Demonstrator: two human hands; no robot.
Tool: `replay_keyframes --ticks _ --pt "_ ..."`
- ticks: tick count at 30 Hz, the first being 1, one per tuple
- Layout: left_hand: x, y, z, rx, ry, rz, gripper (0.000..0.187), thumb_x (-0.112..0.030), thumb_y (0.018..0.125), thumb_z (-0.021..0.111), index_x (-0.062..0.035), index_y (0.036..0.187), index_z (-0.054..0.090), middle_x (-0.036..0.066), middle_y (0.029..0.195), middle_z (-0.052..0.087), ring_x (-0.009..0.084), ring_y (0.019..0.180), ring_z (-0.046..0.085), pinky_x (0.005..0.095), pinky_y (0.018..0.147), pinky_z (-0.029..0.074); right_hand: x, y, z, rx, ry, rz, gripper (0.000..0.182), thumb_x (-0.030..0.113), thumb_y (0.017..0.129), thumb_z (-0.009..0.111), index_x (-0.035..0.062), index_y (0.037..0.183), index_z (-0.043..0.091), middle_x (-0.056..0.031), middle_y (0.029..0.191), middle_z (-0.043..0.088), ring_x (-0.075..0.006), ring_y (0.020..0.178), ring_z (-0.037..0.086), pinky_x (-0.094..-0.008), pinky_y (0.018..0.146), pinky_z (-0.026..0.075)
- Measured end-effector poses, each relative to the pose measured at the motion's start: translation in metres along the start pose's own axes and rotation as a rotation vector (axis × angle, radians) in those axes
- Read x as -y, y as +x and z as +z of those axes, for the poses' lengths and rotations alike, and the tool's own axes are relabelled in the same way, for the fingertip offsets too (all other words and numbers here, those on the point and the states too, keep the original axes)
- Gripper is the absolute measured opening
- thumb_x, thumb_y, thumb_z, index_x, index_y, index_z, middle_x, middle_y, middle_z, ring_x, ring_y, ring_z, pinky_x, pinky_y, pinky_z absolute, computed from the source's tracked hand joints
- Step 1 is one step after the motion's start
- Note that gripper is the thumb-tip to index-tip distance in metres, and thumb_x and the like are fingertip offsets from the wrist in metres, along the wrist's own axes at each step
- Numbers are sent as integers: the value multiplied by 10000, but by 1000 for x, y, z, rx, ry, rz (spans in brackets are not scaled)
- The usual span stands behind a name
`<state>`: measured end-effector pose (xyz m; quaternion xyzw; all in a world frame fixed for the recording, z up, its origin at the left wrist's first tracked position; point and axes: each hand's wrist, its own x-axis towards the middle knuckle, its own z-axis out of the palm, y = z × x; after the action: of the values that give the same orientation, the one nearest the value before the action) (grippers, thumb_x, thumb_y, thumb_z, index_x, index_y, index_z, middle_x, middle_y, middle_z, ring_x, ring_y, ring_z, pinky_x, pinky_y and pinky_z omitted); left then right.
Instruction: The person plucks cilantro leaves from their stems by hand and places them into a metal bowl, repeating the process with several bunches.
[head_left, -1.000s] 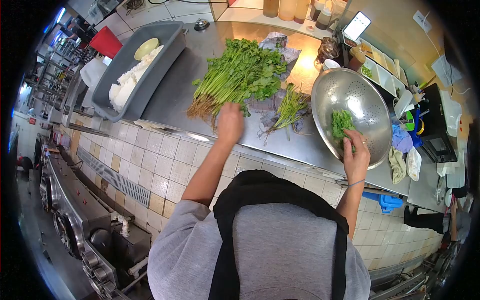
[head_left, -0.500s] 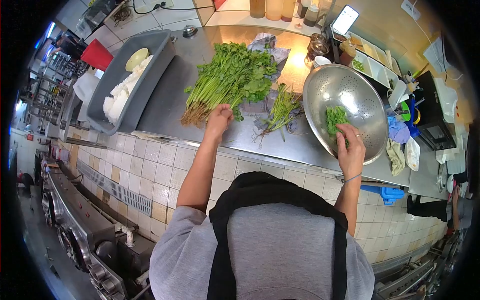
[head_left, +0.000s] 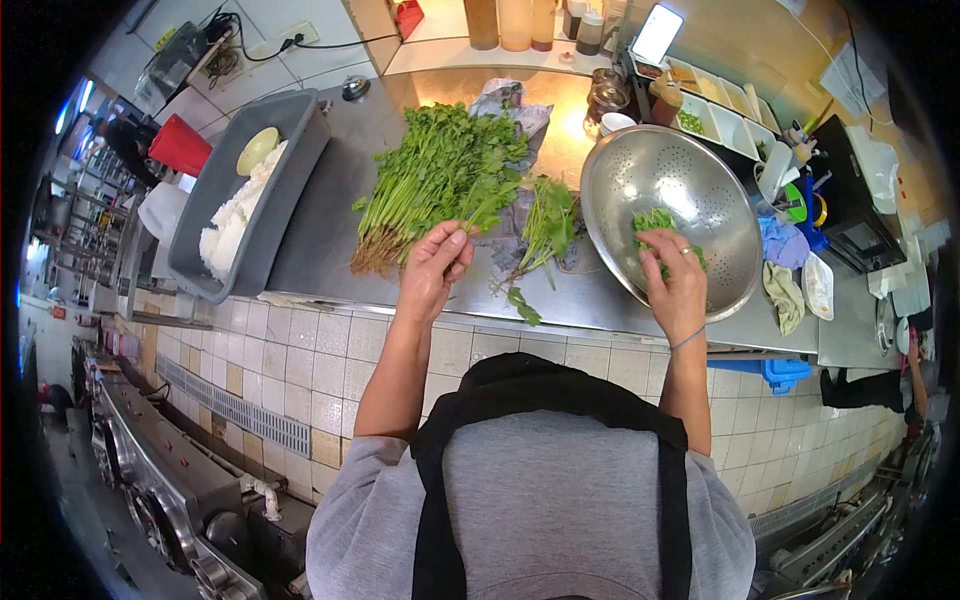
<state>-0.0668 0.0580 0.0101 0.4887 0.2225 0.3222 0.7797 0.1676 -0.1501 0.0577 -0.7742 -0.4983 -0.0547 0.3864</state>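
Observation:
My left hand (head_left: 437,268) is closed in a pinch on a thin green sprig (head_left: 487,208), probably cilantro, with its leaves pointing up and right. Just behind it lies a big bunch of cilantro (head_left: 440,165), brown roots toward the front left. To its right is a smaller pile of stems (head_left: 547,225) on crumpled paper. A loose leaf (head_left: 523,306) lies at the counter's front edge. My right hand (head_left: 676,278) is inside a perforated steel colander (head_left: 735,215), fingers curled over picked cilantro leaves (head_left: 655,218); the fingers partly hide them.
A grey tub (head_left: 290,180) with white contents and a yellow bowl stands left on the steel counter (head_left: 325,245). Glass jars (head_left: 607,97), a lit phone (head_left: 657,33) and white ingredient containers (head_left: 732,128) line the back right. Cloths (head_left: 783,298) lie right of the colander.
My left hand now shows an upright sprig in its pinch. The loose leaf has appeared at the counter edge. My right hand has moved further over the leaves in the colander. The view has shifted slightly.

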Motion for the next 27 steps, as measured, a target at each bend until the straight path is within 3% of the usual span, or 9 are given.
replay_keyframes --ticks 5,11,15,19,27 --pt "9 0 13 72 -12 -40 157 -157 952 527 -42 1028 602 -18 689 511 28 556 375 171 479 263 13 10 2 -146 75 -34 182 56 782 653 86 961 668 -110 970 632 -289 882 603 -365 770 468" --pt "16 0 28 130 4 -78 143 -154 948 534 -47 1016 600 -22 656 498 34 551 376 179 484 275 28 34 1 -278 65 -326 173 64 756 676 109 923 684 -56 936 637 -241 876 602 -358 792 432" --pt "16 -1 38 162 9 -114 147 -156 947 535 -36 999 600 -18 649 500 39 545 375 181 485 272 29 47 7 -164 0 -421 195 68 763 677 113 951 701 -30 958 650 -196 852 596 -334 816 423" --pt "15 -2 44 185 -13 -105 156 -158 948 531 -25 987 602 -18 646 497 42 540 371 179 483 269 25 51 16 -76 -89 -416 180 127 786 673 147 963 700 -2 954 656 -187 875 585 -384 838 377" --pt "14 0 51 181 21 -117 160 -174 948 533 -39 987 608 -30 649 490 26 526 342 169 476 254 23 51 20 -12 -68 -315 70 106 823 622 109 877 666 -41 899 660 -201 814 603 -380 827 376"
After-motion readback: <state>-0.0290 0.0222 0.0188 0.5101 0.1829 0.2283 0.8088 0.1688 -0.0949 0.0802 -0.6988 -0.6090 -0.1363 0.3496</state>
